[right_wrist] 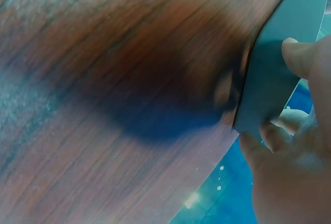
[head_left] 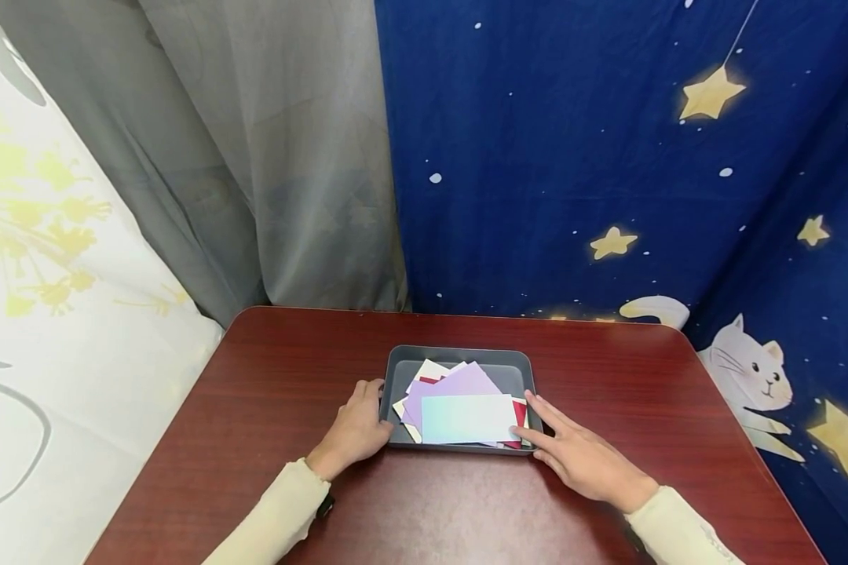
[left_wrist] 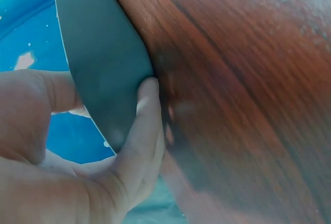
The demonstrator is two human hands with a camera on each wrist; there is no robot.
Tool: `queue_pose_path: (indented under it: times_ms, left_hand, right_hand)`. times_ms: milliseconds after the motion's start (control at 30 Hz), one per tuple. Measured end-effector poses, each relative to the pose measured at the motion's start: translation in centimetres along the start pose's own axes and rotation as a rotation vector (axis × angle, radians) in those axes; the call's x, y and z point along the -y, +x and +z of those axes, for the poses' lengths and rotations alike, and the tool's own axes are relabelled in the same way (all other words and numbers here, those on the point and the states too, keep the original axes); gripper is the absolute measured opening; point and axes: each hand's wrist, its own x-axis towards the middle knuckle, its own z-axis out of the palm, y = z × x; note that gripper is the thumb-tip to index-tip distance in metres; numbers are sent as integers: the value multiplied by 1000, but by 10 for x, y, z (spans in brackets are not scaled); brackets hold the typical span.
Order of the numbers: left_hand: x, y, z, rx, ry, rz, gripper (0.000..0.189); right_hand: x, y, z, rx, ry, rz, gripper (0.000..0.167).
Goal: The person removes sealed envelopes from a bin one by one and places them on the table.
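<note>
Tray: a shallow, dark grey, rectangular tray (head_left: 509, 374) with rounded corners, seen at the table's centre, far side at 12 o'clock; whether its base meets the wood cannot be told.
Paper pieces: a loose, overlapping heap inside the tray. A pale blue sheet (head_left: 466, 420) lies uppermost, towards 6 o'clock; a lilac sheet (head_left: 459, 382) extends from beneath it towards 12; a red piece (head_left: 519, 413) shows at 3, and a cream piece (head_left: 432, 369) at 11.
Left hand (head_left: 353, 428): grips the tray wall at 9 o'clock, fingers against the outer face.
Right hand (head_left: 583, 459): holds the tray wall at 4 o'clock, digits spread; one fingertip reaches over the rim to the papers.
Sleeves: cream-coloured, entering at 7 and 5 o'clock.
Table (head_left: 283, 369): reddish-brown wood grain, glossy.
Backdrop: a grey curtain (head_left: 318, 157) at 11 o'clock; a blue curtain (head_left: 537, 157), printed with stars and a cat, at 1.
</note>
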Motion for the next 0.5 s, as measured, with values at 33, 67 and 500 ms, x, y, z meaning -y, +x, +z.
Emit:
queue_pose_path:
  times_ms: [33,67,500]
  left_hand:
    - [2,0,1,-5,-4,7,66]
    - [6,2,2,-12,-11,17,66]
    - [20,10,8,-29,-10,47,63]
  right_hand:
    - [0,0,0,-1,-1,-2,48]
    - [-1,0,0,-3,-4,-4,49]
    - [-3,6,-9,-54,11,-36,59]
